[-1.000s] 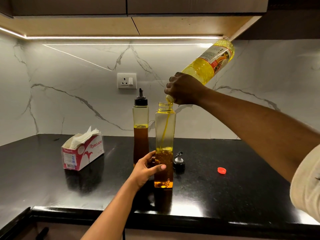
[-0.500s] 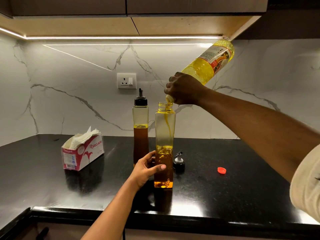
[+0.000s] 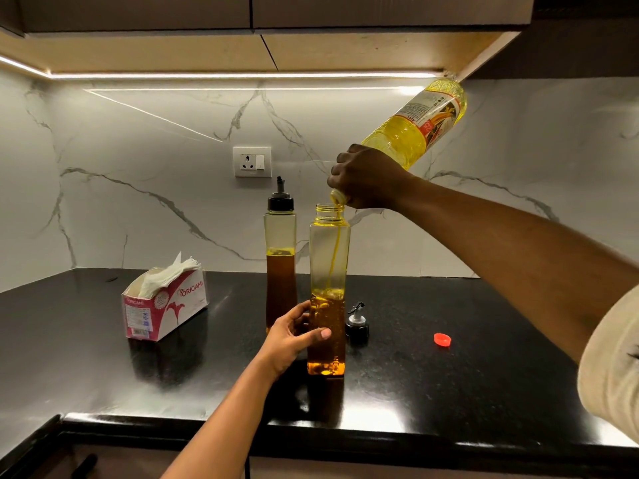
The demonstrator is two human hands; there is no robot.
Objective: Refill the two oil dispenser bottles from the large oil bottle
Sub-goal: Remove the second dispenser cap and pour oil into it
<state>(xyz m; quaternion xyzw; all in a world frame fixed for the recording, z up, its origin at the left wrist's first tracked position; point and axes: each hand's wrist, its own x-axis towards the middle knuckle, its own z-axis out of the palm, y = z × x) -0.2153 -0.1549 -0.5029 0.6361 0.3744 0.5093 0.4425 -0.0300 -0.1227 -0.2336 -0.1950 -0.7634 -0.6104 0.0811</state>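
On counter (image 3: pixel 449 392) | left hand (image 3: pixel 294 335) grips dispenser (image 3: pixel 328 257); right hand (image 3: pixel 368 178) grips tilted oil bottle (image 3: pixel 415 129)

Counter (image 3: pixel 449 392): capped btl (image 3: pixel 280 233), open btl (image 3: pixel 328 243), tissue box (image 3: pixel 166 305), spout (image 3: pixel 357 323), red cap (image 3: pixel 442 339).

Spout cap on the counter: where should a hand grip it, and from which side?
Probably best: pinch the spout cap by its round black collar, from above and the right. It stands upright, its thin spout gives poor purchase, and the open dispenser, held by the left hand, stands close on its left. The right hand holds the oil bottle.
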